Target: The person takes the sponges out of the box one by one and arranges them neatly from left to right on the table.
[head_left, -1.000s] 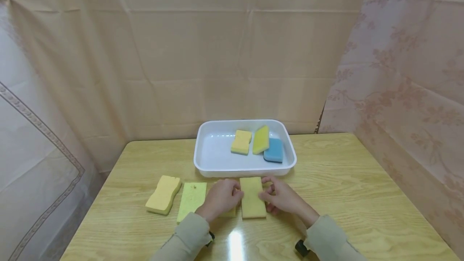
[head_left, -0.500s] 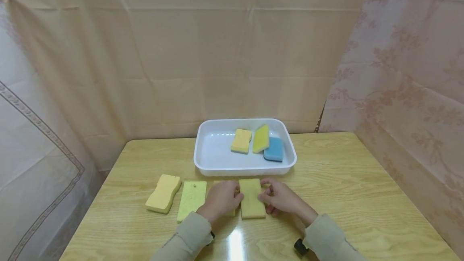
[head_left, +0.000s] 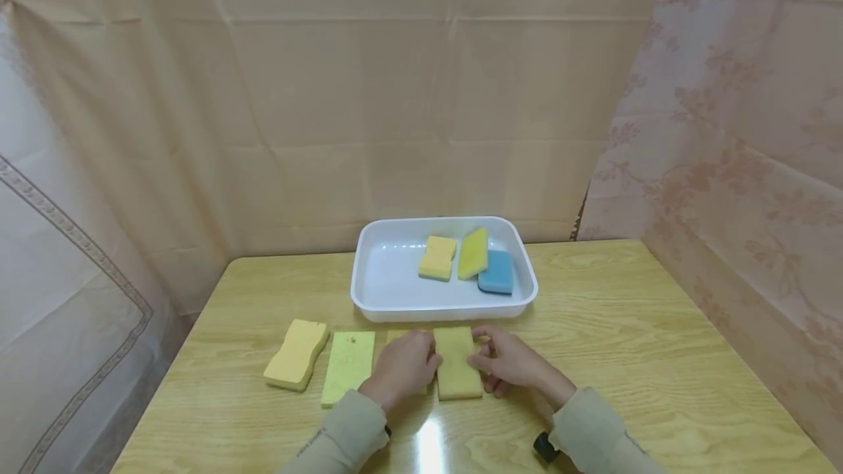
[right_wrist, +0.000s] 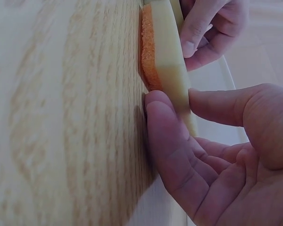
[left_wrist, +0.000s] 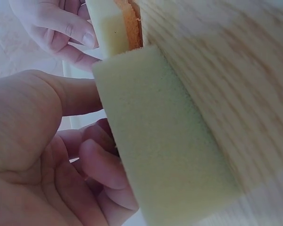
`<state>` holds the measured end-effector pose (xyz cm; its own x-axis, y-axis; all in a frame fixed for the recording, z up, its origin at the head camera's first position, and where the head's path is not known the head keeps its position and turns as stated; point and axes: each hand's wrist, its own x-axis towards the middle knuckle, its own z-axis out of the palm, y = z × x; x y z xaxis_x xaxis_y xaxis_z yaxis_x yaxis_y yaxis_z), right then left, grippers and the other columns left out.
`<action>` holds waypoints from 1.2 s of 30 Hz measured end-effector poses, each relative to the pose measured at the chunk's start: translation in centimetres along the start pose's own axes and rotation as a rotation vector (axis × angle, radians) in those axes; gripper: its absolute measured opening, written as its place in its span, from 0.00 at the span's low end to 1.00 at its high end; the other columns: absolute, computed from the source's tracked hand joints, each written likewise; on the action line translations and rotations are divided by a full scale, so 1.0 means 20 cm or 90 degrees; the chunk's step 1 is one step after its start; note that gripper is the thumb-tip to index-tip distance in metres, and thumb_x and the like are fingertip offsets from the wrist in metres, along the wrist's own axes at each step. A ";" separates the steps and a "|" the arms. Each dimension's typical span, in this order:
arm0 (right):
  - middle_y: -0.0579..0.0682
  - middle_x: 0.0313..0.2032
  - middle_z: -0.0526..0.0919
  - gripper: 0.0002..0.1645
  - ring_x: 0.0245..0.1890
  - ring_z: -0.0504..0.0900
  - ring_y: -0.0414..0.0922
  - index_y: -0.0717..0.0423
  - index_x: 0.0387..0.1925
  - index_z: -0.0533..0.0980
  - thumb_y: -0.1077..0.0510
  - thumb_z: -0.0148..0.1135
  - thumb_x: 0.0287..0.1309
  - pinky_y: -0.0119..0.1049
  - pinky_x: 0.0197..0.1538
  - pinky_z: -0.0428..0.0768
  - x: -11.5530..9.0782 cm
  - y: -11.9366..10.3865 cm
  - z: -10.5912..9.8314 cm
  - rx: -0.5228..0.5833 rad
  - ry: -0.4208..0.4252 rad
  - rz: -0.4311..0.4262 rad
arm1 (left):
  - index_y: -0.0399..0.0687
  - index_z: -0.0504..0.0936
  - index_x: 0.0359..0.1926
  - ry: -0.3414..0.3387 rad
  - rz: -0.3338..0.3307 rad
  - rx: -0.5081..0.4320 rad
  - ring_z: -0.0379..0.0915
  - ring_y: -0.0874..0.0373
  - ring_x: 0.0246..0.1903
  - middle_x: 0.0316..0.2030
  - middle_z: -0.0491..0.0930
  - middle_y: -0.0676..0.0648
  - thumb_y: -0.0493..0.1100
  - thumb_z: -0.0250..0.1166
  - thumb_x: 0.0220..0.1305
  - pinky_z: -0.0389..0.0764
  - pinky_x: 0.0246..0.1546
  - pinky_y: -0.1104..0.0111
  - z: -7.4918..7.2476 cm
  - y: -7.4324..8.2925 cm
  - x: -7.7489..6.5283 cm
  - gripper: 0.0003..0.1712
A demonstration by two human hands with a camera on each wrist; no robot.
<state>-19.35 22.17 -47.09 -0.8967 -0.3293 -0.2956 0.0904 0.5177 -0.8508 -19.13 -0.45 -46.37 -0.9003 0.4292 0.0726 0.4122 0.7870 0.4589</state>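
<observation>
A pale yellow sponge (head_left: pixel 459 363), with an orange underside in the right wrist view, lies between my hands. My right hand (head_left: pixel 510 363) pinches its right edge, thumb (right_wrist: pixel 219 106) above and a finger below. My left hand (head_left: pixel 403 366) has curled fingers, with the thumb at this sponge's left edge; part of the grip is hidden. Another pale sponge (left_wrist: pixel 155 132) lies under my left hand and is mostly covered in the head view. Further left are a flat yellow-green sponge (head_left: pixel 348 368) and a wavy-edged yellow sponge (head_left: pixel 297 355).
Behind my hands stands a white tray (head_left: pixel 388 313). It holds a yellow sponge (head_left: pixel 437 257), a leaning yellow-green sponge (head_left: pixel 473 254) and a blue sponge (head_left: pixel 496 272). Curtains hang behind the wooden table (head_left: pixel 645 357) and at both sides.
The far end of the sponge between my hands has come slightly down and left. Both hands stay almost in place; the tray and the other sponges look unmoved.
</observation>
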 end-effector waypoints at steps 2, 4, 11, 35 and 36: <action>0.53 0.35 0.81 0.37 0.21 0.84 0.48 0.65 0.71 0.61 0.57 0.64 0.68 0.42 0.23 0.84 0.00 0.00 0.00 0.002 -0.003 0.000 | 0.48 0.79 0.27 0.007 0.003 0.002 0.66 0.64 0.20 0.21 0.71 0.57 0.41 0.69 0.65 0.70 0.20 0.70 0.00 0.00 0.00 0.10; 0.53 0.35 0.81 0.36 0.21 0.84 0.48 0.65 0.71 0.61 0.57 0.64 0.69 0.42 0.23 0.84 -0.01 0.00 0.00 0.003 -0.005 0.003 | 0.48 0.79 0.28 0.009 0.004 0.001 0.65 0.64 0.20 0.21 0.71 0.57 0.41 0.68 0.65 0.70 0.19 0.70 0.00 0.00 -0.01 0.10; 0.52 0.35 0.81 0.36 0.21 0.84 0.48 0.65 0.71 0.62 0.57 0.64 0.69 0.42 0.23 0.85 -0.01 0.00 0.00 -0.002 -0.004 0.010 | 0.46 0.81 0.31 0.000 0.008 -0.015 0.66 0.65 0.20 0.23 0.73 0.57 0.41 0.68 0.66 0.71 0.20 0.72 0.00 0.01 -0.02 0.07; 0.59 0.39 0.79 0.31 0.25 0.84 0.51 0.60 0.70 0.64 0.54 0.59 0.73 0.45 0.29 0.86 0.00 -0.12 -0.13 0.028 0.002 -0.094 | 0.37 0.81 0.57 -0.027 0.025 -0.046 0.76 0.60 0.33 0.36 0.82 0.49 0.45 0.66 0.67 0.80 0.32 0.65 -0.15 -0.01 -0.03 0.22; 0.58 0.39 0.79 0.30 0.26 0.85 0.51 0.61 0.70 0.64 0.55 0.59 0.72 0.45 0.30 0.86 0.01 -0.13 -0.14 0.033 0.007 -0.099 | 0.38 0.81 0.57 -0.025 0.023 -0.044 0.76 0.59 0.33 0.37 0.82 0.49 0.45 0.66 0.67 0.79 0.32 0.65 -0.16 0.00 -0.02 0.22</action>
<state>-20.89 22.99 -43.71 -0.9063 -0.3935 -0.1544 -0.0279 0.4203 -0.9070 -19.27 -2.04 -43.68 -0.8781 0.4752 0.0553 0.4326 0.7392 0.5162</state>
